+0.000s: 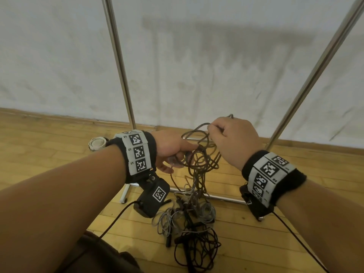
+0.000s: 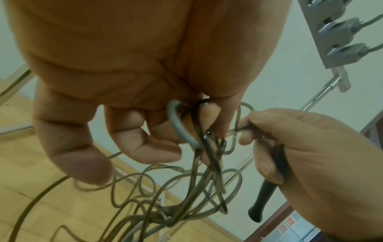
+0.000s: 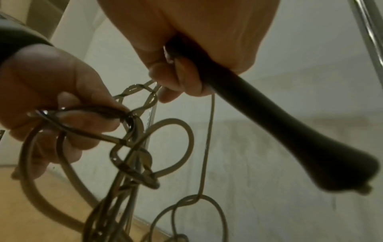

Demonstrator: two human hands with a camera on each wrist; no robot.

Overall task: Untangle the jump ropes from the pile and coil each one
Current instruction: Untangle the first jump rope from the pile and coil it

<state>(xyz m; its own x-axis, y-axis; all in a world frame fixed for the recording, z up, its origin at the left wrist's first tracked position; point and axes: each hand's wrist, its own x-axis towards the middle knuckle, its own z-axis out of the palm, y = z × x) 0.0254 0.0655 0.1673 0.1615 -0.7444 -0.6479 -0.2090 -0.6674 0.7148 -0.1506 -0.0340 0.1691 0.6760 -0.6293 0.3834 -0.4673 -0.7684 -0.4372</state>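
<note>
A tangle of brown jump rope (image 1: 199, 154) hangs in the air between my two hands. My left hand (image 1: 173, 150) pinches several of its loops (image 2: 199, 131) between thumb and fingers. My right hand (image 1: 232, 138) grips a black rope handle (image 3: 290, 124) in its fist and pinches a strand (image 2: 244, 127) at its fingertips. From the hands the rope runs down into a pile of grey and black ropes (image 1: 189, 223) with black handles on the wooden floor.
A metal rack stands just beyond the pile, with two slanted poles (image 1: 122, 75) and a base bar (image 1: 212, 196) on the floor. A white wall is behind it. A round white object (image 1: 97, 143) lies at the left. Camera cables (image 1: 110, 227) trail from both wrists.
</note>
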